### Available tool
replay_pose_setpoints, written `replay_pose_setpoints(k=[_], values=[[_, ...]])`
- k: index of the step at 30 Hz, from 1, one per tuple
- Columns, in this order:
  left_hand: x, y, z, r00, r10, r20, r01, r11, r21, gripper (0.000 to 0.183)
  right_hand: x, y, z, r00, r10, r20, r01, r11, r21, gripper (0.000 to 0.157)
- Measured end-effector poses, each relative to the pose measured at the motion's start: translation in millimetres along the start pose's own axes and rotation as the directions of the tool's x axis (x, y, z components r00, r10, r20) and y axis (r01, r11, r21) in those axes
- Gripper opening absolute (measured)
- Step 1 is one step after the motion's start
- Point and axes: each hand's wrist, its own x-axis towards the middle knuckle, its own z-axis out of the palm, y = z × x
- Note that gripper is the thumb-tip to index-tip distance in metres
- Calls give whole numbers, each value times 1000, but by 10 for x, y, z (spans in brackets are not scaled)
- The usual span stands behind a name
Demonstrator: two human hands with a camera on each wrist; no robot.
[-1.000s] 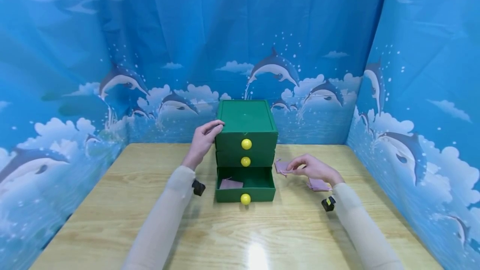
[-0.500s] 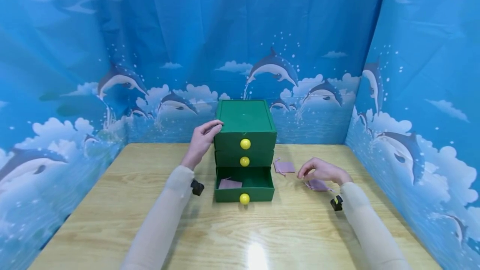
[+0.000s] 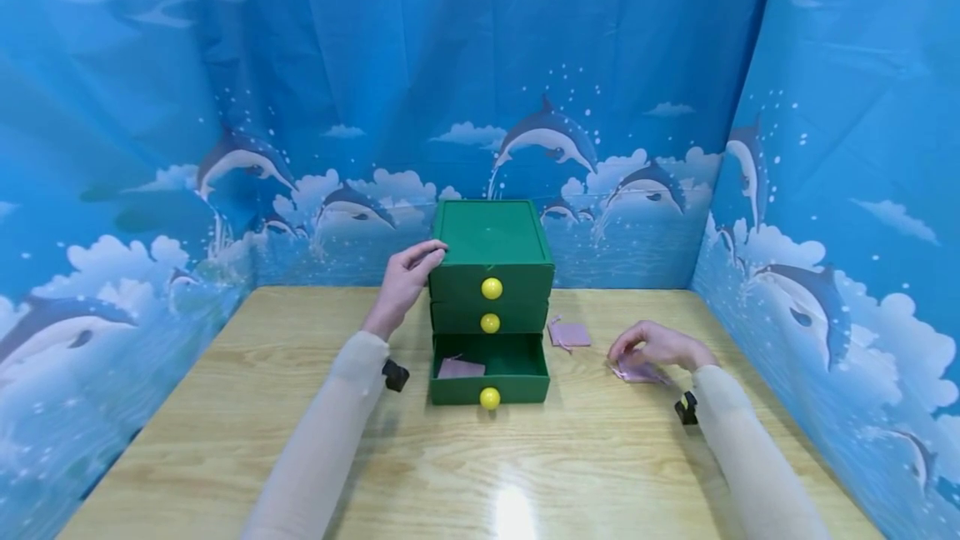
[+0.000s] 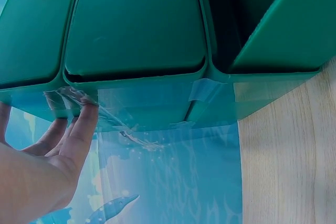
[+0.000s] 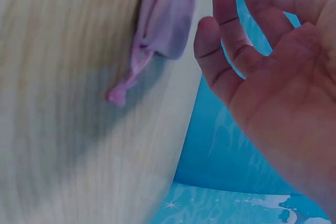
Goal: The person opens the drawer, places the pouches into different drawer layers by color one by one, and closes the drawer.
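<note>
A green drawer cabinet [image 3: 491, 232] with yellow knobs stands on the table, its bottom drawer [image 3: 525, 390] pulled out. Inside that drawer lies a pink drawstring pouch [image 3: 461, 368]. My left hand [image 3: 405, 282] rests against the cabinet's upper left side; in the left wrist view its fairly straight fingers [image 4: 79, 135] touch the side wall. To the cabinet's right, my right hand [image 3: 656, 344] pinches a second pink drawstring pouch [image 5: 168, 14], which looks creased and partly raised off the table. The thumb and index fingertips are cut off in the right wrist view.
Another pink pouch [image 3: 570, 335] lies flat on the wooden table [image 3: 600, 457], between the cabinet and my right hand. Blue dolphin-print curtains [image 3: 360, 107] enclose the table's back and sides.
My right hand has moved right, away from the pouch beside the cabinet, and down onto the pouch farther right, which is now creased. The left hand has stayed against the cabinet.
</note>
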Motion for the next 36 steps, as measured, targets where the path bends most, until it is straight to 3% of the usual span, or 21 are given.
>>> replay_pose_setpoints(k=[9, 16, 24, 36], values=[[93, -174, -2, 1000, 25, -15, -25, 1000, 2, 38, -50, 109, 47, 999, 35, 41, -36, 999, 36, 36], [-5, 25, 16, 1000, 7, -11, -7, 1000, -2, 37, -51, 111, 81, 999, 15, 29, -17, 998, 54, 27], [-28, 20, 18, 1000, -7, -10, 7, 1000, 15, 38, -76, 137, 111, 1000, 3, 30, -3, 1000, 22, 18], [-12, 16, 15, 1000, 4, -7, -4, 1000, -5, 37, -72, 111, 153, 994, 108, -29, -108, 994, 7, 13]])
